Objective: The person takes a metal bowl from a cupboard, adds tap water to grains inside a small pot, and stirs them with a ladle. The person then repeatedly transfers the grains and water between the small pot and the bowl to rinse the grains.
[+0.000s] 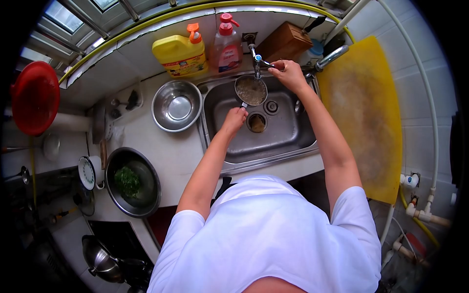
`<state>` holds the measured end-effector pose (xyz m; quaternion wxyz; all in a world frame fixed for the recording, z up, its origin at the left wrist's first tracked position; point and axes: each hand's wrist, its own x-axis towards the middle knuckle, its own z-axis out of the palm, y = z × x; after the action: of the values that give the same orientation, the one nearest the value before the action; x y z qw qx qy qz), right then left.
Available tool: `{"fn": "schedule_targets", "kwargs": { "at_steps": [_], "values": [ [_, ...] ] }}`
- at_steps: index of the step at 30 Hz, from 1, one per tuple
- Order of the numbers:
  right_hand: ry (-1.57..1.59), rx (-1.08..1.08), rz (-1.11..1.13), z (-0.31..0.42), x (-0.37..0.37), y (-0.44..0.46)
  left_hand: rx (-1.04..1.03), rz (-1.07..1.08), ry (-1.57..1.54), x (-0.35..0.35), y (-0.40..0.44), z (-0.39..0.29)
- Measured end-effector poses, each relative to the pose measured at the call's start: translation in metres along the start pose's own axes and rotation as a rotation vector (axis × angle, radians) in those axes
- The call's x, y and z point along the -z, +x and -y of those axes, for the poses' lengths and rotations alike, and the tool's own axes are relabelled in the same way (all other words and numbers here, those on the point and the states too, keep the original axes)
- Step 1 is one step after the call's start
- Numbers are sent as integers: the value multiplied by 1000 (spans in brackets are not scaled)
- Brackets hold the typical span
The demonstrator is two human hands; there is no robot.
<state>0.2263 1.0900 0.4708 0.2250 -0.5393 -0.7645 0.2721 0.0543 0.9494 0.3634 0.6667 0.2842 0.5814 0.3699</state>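
Observation:
My left hand point(236, 119) is closed on the handle of a small pan point(251, 91), held over the sink point(288, 141) under the faucet point(258, 63). Cloudy, bubbly liquid shows inside the pan. At the faucet's right side, my right hand point(289, 75) has its fingers pinched on the lever. Below the pan, something brownish lies in the sink's drain opening point(256, 122). An empty steel bowl point(177, 106) stands on the counter left of the sink.
Behind the sink are a yellow jug point(181, 54), a pink soap bottle point(228, 51) and a wooden knife block point(286, 43). A yellow board point(361, 117) leans at the right. Leafy greens point(127, 182) lie in a dark bowl point(151, 188), near an enamel mug point(87, 173).

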Motion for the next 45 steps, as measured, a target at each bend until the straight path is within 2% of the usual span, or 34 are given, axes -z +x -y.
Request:
{"fn": "schedule_targets", "kwargs": {
  "at_steps": [2,4,5,7,9,11,12,13,14,15,17,19,20,22,25,26,27,29,36,38,39,41,45],
  "values": [
    [-32,16,20,11,0,-2,21,27,32,1,0,2],
    [-230,19,28,29,-2,-6,20,41,13,2,0,4],
    [-209,123,31,30,-8,-10,20,54,-6,3,-1,6],
    [-199,99,147,42,-14,-19,16,75,-23,5,0,12],
    [-179,125,152,36,-11,-26,8,100,-39,6,0,16],
    [153,140,48,24,-6,-41,13,98,-63,9,-5,18],
    [134,140,-5,24,2,-53,11,94,-66,11,-9,19],
    [117,22,52,45,25,-70,14,78,-36,13,-13,19],
    [-86,142,-79,56,38,-86,19,61,-5,16,-18,20],
    [-230,152,-140,64,52,-100,21,54,-8,19,-24,21],
    [-275,93,-122,60,71,-119,-7,64,-74,24,-37,22],
    [299,-203,-11,53,85,-137,-13,56,-64,29,-47,23],
    [299,-203,-12,50,85,-145,-19,47,-54,32,-52,23],
    [620,-145,-17,50,82,-158,-3,48,-68,35,-65,19],
    [574,-125,-32,70,71,-178,14,54,-101,36,-82,13],
    [492,20,37,65,64,-179,15,62,-118,36,-87,13],
    [493,22,35,63,55,-179,14,62,-116,35,-91,12],
    [130,546,22,62,38,-177,40,90,-153,32,-99,11],
    [-116,742,-20,37,4,-181,-31,96,-181,18,-114,9],
    [226,331,-10,33,-4,-195,-101,56,-124,17,-112,13],
    [225,331,-7,36,-5,-198,-101,54,-127,17,-110,16],
    [830,-251,-1,43,-7,-203,-110,48,-118,16,-107,21],
    [934,-313,12,45,-8,-214,-66,36,-141,16,-113,17]
  ]
}}
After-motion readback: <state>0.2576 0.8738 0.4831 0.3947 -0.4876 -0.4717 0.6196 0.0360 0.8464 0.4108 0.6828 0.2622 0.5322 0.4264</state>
